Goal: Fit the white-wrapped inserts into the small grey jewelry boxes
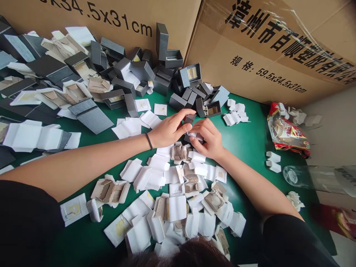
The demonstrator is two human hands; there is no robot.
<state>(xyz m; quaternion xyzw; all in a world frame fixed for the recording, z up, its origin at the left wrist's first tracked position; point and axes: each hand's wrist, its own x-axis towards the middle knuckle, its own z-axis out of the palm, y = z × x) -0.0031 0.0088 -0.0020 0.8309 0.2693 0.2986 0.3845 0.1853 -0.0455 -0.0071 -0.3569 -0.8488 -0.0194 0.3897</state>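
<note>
Left hand (172,129), centre of the frame: thumb and fingers closed on one small dark box (190,118); black band (149,141) at the wrist. Right hand (208,138), just right of centre: fingers curled in, narrow, over a dark piece with a white insert (198,135), directly below the small dark box; cannot tell whether pinched or only touched.

Worktop (247,139): green, beneath all loose items. Dark boxes (142,70): heaped from upper left to upper centre, some open. Grey panel (91,115): tilted, left of centre. White inserts (177,208): many, folded or flattened, from below the hands to the bottom edge, some with brown inner faces.

Small white folded pieces (236,113): clustered right of the boxes. Red and clear packet (287,129), clear container (308,177), lying on its side, and crumpled white tissue (295,200): right side. Two printed cartons (130,16) (247,76): along the top.
</note>
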